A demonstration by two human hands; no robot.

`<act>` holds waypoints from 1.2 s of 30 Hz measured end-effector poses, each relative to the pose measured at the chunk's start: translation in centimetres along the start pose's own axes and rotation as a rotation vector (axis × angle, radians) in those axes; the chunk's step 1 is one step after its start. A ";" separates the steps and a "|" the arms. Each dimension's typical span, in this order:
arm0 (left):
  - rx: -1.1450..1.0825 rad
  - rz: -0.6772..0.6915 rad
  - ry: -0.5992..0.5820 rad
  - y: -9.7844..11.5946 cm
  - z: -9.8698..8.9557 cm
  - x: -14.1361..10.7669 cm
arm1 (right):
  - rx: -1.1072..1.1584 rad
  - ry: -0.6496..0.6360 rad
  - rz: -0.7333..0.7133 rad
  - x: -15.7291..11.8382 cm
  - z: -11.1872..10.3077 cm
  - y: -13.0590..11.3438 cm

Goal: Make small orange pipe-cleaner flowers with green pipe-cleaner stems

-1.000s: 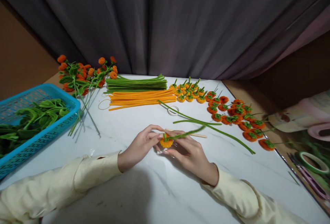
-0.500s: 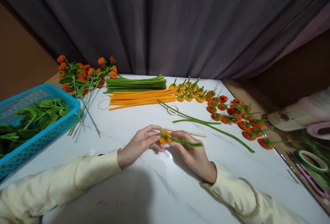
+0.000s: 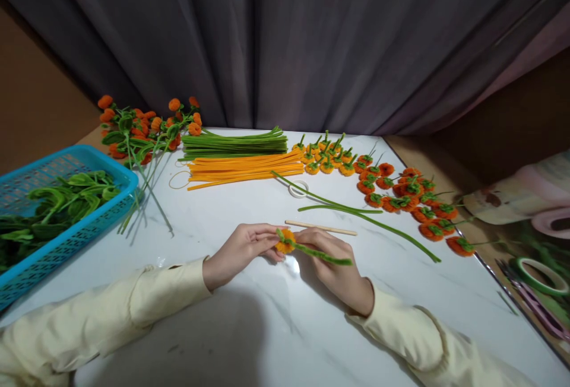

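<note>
Between my two hands is a small orange pipe-cleaner flower [image 3: 285, 241], with a fuzzy green pipe cleaner [image 3: 327, 256] running from it to the right. My left hand [image 3: 247, 250] pinches the flower's left side with thumb and fingers. From the right, my right hand [image 3: 333, 265] has its fingers closed at the flower's right edge, where the green strand begins; its fingertips are partly hidden. Just beyond the hands lies a thin wooden stick [image 3: 320, 228]. Two loose green pipe cleaners [image 3: 356, 211] rest behind it, near a white tape roll [image 3: 298, 189].
Bundles of green pipe cleaners [image 3: 236, 145] and orange pipe cleaners [image 3: 244, 170] lie at the back. Finished flower heads [image 3: 407, 188] line the right edge. A blue basket [image 3: 129, 182] of green leaves stands left, beside stemmed flowers [image 3: 146, 126]. Green tape [image 3: 541, 277] and pink-handled scissors [image 3: 541, 310] lie far right.
Both hands have lowered slightly toward me with the flower between them. The flower has turned a little, and the green strand's free end sits slightly lower.
</note>
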State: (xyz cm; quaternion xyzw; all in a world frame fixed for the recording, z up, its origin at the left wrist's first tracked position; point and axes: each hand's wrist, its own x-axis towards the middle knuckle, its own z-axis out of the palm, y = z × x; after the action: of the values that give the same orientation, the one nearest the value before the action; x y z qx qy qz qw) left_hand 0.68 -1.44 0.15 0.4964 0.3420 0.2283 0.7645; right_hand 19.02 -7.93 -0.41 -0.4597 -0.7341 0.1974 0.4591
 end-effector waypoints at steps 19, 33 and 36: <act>0.134 0.114 0.064 0.8 0.1 0.0 | 0.207 -0.119 0.269 0.1 -0.2 0.3; 0.178 0.117 -0.026 0.3 0.2 -0.4 | 0.557 -0.101 0.521 0.6 0.3 0.5; 0.191 0.108 -0.042 0.2 0.3 -0.5 | 0.574 -0.097 0.556 0.7 0.4 0.5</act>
State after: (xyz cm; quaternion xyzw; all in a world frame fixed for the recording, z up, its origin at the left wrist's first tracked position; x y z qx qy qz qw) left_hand 0.58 -1.91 0.53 0.5894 0.3190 0.2251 0.7072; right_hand 18.82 -7.05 -0.66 -0.4840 -0.5177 0.5325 0.4628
